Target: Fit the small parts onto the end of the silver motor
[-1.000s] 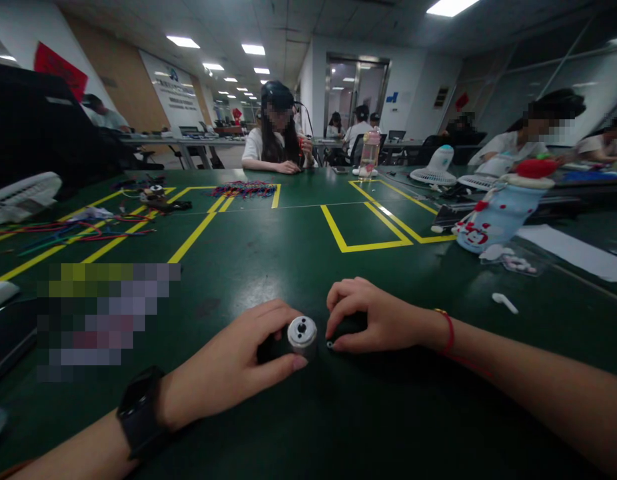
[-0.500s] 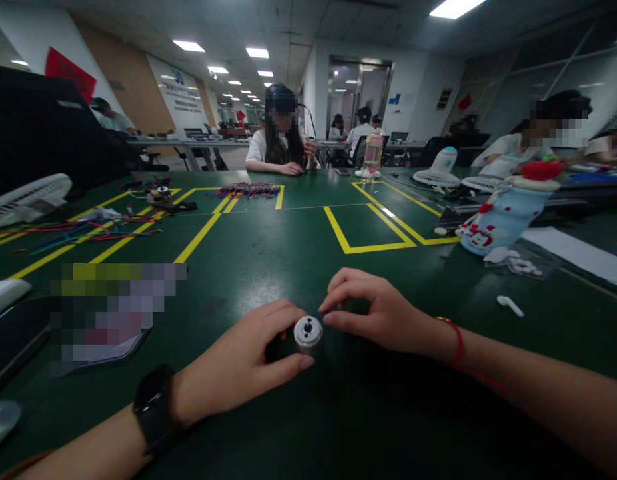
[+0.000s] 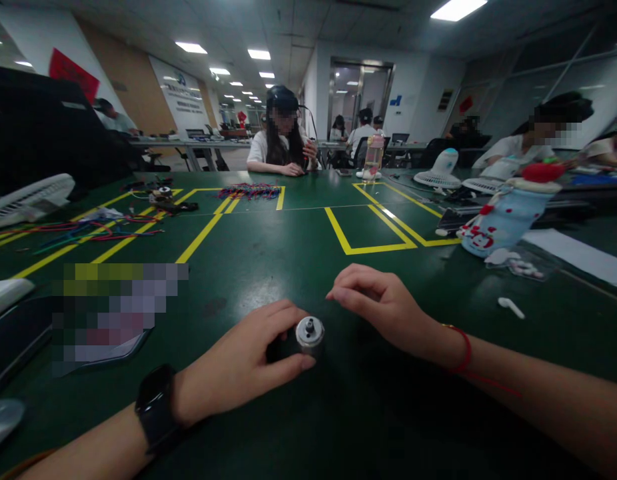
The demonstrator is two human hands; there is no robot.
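Observation:
A small silver metal cylinder, like a small DC motor point(image 3: 310, 335), stands upright on the green table. Its round top face has dark holes, and a small metallic nub sticks up at the centre. My left hand point(image 3: 248, 357) holds it from the left, thumb at the front and fingers behind, partly hidden. To the upper right of the motor, my right hand point(image 3: 383, 310) hovers apart from it. Its fingers are curled, with thumb and index tips together and no object visible between them.
At left lie a blurred-out packet point(image 3: 118, 313), a dark device, and loose coloured wires point(image 3: 103, 230). A bundle of wires point(image 3: 251, 191) sits farther back. On the right are a blue bottle point(image 3: 508, 213), a white earbud point(image 3: 511, 307) and small fans. A person sits across the table.
My right hand has drawn away from the motor, up and to the right, its thumb and index closing. A metallic nub shows at the motor's centre, where it looked dark before. My left hand stays.

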